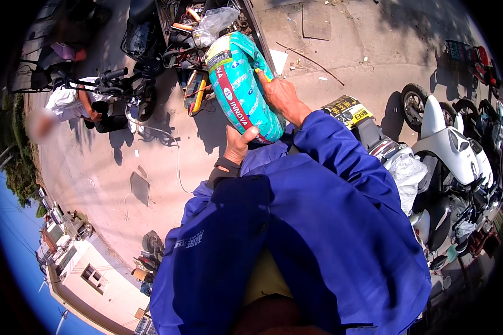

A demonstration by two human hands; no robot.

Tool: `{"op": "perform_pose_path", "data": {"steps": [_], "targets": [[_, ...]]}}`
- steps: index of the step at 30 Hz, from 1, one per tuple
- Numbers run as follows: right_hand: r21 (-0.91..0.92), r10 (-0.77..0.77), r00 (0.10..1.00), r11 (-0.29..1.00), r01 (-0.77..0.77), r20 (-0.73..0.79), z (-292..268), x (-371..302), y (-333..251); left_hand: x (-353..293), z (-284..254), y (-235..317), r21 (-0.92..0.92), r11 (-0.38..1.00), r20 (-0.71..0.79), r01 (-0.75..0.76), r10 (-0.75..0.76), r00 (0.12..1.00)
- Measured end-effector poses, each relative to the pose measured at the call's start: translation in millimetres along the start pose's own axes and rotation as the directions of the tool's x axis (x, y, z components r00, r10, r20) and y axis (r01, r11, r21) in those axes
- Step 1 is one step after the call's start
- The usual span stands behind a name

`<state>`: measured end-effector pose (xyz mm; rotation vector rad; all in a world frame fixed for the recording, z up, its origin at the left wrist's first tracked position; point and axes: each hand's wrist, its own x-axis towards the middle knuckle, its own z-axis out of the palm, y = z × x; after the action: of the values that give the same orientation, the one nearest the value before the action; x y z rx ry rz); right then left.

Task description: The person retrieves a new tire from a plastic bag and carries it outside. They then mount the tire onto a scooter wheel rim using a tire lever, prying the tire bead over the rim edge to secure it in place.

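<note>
A tyre [229, 84] wrapped in shiny teal plastic with a red band stands tilted in front of me. My left hand [239, 144] grips its near lower edge, thumb on the wrapping. A dark band circles that wrist. At the tyre's right side, my right hand [285, 99] is closed round a small yellow tool [257, 71], its tip against the wrapping by the tyre's inner opening. The tool's kind is too small to make out.
Beyond the tyre is a metal tray [260, 39] of tools, with a clear plastic bag [215, 23]. A person in white [70, 106] crouches by a two-wheeler at left. A white scooter [452, 151] and others stand at right. A stick [310, 60] lies on the ground.
</note>
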<state>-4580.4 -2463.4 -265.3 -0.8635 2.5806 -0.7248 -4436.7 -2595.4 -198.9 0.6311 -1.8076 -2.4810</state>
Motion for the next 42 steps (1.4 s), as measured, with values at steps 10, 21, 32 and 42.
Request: {"op": "perform_pose_path", "data": {"steps": [10,21,32,42], "targets": [[-0.042,0.039,0.968,0.999,-0.029,0.246,7,-30,11,-4,-7,19,-0.214,0.966,0.061,0.149,-0.138,0.988],[-0.088,-0.054,0.999,0.995,0.054,0.000,4,-5,14,52,14,56,-0.137,0.985,-0.061,0.100,-0.109,0.992],[-0.031,0.114,0.948,0.993,-0.110,0.296,-11,-21,6,14,6,6,-0.025,0.984,-0.204,-0.174,0.165,0.965],[-0.035,0.019,0.984,0.999,-0.013,0.176,-21,-17,-2,5,2,-8,-0.005,0.987,-0.176,-0.161,0.158,0.972]]}}
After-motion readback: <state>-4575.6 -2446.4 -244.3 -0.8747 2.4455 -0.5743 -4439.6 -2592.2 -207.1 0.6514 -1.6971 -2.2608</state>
